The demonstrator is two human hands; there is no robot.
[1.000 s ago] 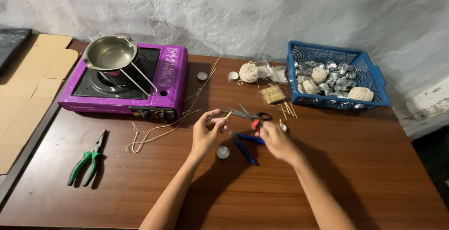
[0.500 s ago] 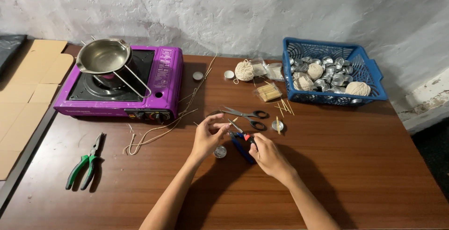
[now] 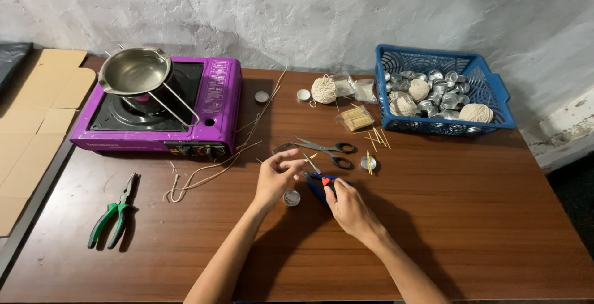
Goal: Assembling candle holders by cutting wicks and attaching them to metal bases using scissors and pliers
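Now, line by line:
Right hand (image 3: 348,206): fingers clenched on blue-handled pliers (image 3: 317,180), mid-worktop.
Left hand (image 3: 276,176): fingers pinching something small; cannot tell what.
Near: small tin cup (image 3: 291,197).
Far: scissors (image 3: 328,150).
Left: green pliers (image 3: 113,211), purple stove (image 3: 161,108).

one head camera looks steeply down over the table (image 3: 470,217).

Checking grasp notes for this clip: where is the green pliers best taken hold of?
By the two green handles of the pliers, from above at their near ends. They lie flat on the table, jaws pointing away toward the stove, handles splayed and clear of other things.
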